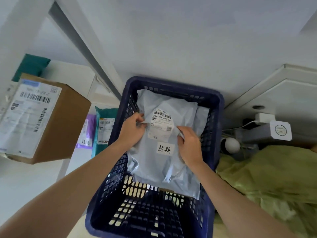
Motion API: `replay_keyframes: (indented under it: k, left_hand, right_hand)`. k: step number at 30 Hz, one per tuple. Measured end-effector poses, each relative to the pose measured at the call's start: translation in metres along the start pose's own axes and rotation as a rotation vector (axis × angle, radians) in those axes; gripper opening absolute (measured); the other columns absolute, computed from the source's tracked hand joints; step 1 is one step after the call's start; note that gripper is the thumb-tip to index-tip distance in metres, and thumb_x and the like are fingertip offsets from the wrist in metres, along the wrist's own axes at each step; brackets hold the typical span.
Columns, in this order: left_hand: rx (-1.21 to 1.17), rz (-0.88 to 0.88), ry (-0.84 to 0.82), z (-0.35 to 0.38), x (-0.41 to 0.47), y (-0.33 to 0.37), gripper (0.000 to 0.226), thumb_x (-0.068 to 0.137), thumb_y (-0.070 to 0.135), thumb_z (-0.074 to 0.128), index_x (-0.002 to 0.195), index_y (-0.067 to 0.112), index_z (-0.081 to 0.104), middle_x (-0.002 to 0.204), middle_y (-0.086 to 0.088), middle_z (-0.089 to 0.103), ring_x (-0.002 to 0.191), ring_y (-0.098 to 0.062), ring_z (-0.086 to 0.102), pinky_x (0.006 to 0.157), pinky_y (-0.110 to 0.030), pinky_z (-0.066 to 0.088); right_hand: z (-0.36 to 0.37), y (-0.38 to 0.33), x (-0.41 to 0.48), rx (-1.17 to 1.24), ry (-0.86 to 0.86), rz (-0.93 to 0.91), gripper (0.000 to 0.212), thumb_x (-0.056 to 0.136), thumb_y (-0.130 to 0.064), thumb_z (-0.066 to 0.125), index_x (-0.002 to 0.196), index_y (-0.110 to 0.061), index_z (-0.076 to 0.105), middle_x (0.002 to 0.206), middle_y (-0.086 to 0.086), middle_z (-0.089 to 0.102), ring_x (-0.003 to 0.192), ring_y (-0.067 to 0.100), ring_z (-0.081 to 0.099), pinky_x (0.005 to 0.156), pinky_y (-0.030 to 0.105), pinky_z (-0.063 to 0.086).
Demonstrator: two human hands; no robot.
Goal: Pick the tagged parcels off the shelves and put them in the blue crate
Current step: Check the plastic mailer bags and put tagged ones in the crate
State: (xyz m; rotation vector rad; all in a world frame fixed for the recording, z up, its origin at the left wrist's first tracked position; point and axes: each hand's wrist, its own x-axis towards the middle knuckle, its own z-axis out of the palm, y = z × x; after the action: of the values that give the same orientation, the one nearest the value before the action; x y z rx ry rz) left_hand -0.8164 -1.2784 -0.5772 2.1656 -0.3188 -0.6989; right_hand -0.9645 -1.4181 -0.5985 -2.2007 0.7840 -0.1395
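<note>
A grey plastic mailer parcel with a shipping label and a white handwritten tag lies inside the dark blue slotted crate. My left hand pinches the parcel's left edge. My right hand grips its right edge. Another grey mailer lies under it in the crate. On the shelf to the left stand a purple tagged parcel and a teal parcel.
A large cardboard box with a label sits on the white shelf at the left. A green sack lies right of the crate. A white round device and chargers with cables sit by the wall at right.
</note>
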Motion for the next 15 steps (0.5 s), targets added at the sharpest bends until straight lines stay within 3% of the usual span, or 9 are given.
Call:
replay_keyframes:
  k: [3,6,8,9,11,13,15]
  left_hand:
    - [0.054,-0.01,-0.028,0.002,0.0,-0.004,0.011,0.09,0.008,0.061,0.088,0.014,0.052,0.106,0.001,0.062,0.096,-0.011,0.054,0.074,-0.011,0.038]
    - [0.074,-0.011,-0.13,0.001,-0.002,-0.009,0.027,0.088,0.004,0.062,0.11,0.013,0.05,0.112,0.005,0.055,0.096,-0.002,0.052,0.082,-0.012,0.037]
    - [0.133,0.035,-0.159,0.001,-0.003,-0.014,0.044,0.084,0.002,0.065,0.122,0.015,0.045,0.124,0.002,0.052,0.108,-0.006,0.052,0.088,-0.016,0.036]
    - [0.172,0.078,-0.158,0.002,-0.002,-0.018,0.054,0.082,0.002,0.065,0.128,0.017,0.041,0.134,-0.001,0.047,0.121,-0.012,0.047,0.095,-0.021,0.035]
    - [0.284,0.175,-0.177,0.003,-0.003,-0.021,0.077,0.077,0.002,0.066,0.141,0.023,0.03,0.156,-0.001,0.018,0.142,-0.015,0.018,0.111,-0.031,0.023]
    - [0.502,0.285,-0.21,0.003,-0.002,-0.023,0.095,0.074,0.011,0.07,0.149,0.029,0.015,0.16,0.003,-0.01,0.145,-0.015,-0.006,0.117,-0.038,0.006]
    - [0.781,0.36,-0.255,0.003,0.002,-0.024,0.107,0.075,0.03,0.074,0.152,0.03,0.0,0.158,0.001,-0.021,0.146,-0.021,-0.016,0.119,-0.046,0.0]
  right_hand:
    - [0.006,0.008,0.001,-0.034,-0.074,-0.016,0.038,0.089,0.0,0.057,0.126,-0.008,0.058,0.123,0.008,0.059,0.111,0.026,0.057,0.098,0.042,0.048]
    - [0.002,0.015,0.003,-0.089,-0.17,-0.003,0.046,0.087,-0.014,0.066,0.132,-0.014,0.053,0.133,0.002,0.053,0.12,0.022,0.051,0.097,0.039,0.048]
    - [-0.002,0.019,0.007,-0.115,-0.195,-0.013,0.051,0.085,-0.024,0.07,0.132,-0.013,0.052,0.135,0.003,0.052,0.123,0.022,0.048,0.1,0.039,0.045]
    - [-0.003,0.021,0.01,-0.138,-0.186,-0.032,0.052,0.085,-0.028,0.07,0.131,-0.012,0.052,0.135,0.004,0.053,0.124,0.024,0.048,0.101,0.042,0.044]
    - [-0.003,0.024,0.016,-0.215,-0.163,-0.068,0.056,0.085,-0.038,0.068,0.132,-0.012,0.051,0.139,0.006,0.05,0.127,0.025,0.046,0.101,0.048,0.043]
    - [-0.003,0.024,0.021,-0.293,-0.188,-0.083,0.063,0.087,-0.045,0.063,0.139,-0.015,0.045,0.148,0.006,0.041,0.134,0.025,0.038,0.105,0.048,0.038]
    - [-0.002,0.024,0.027,-0.364,-0.272,-0.095,0.072,0.088,-0.051,0.058,0.148,-0.02,0.032,0.157,0.004,0.025,0.143,0.024,0.024,0.111,0.048,0.028]
